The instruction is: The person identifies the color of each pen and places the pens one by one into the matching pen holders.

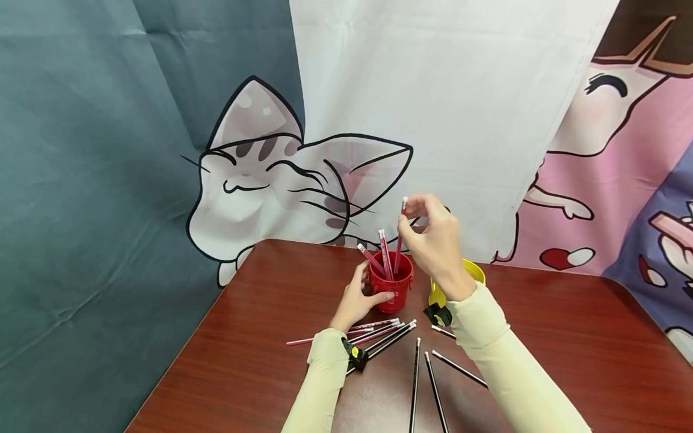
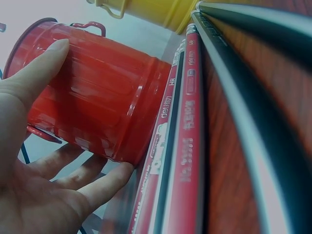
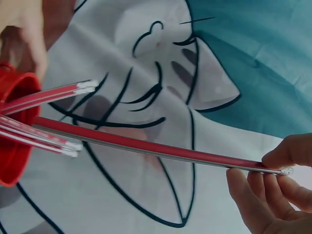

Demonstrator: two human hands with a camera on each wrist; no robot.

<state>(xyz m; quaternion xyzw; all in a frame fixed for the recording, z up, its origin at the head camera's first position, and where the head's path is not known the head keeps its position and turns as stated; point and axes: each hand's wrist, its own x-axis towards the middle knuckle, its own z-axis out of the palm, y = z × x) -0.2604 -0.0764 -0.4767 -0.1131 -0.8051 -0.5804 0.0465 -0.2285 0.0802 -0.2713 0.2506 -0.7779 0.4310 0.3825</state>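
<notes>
A small red bucket (image 1: 391, 294) stands on the table with several red pencils (image 1: 385, 255) leaning in it, white eraser ends up. My left hand (image 1: 354, 300) holds the bucket from the left, thumb across its near side and fingers round the other side, as the left wrist view shows. Above the bucket, my right hand (image 1: 433, 234) pinches a red pencil (image 3: 161, 148) between thumb and fingers near its eraser end. That pencil slants down to the bucket's mouth, its lower end hidden by the rim in the head view.
A yellow bucket (image 1: 474, 272) stands right of the red one, partly behind my right wrist. Red and black pencils (image 1: 384, 340) lie in a loose pile by my left wrist. More black pencils (image 1: 415, 385) lie spread toward the front. A printed cloth (image 1: 455, 90) hangs behind the table (image 1: 243, 337).
</notes>
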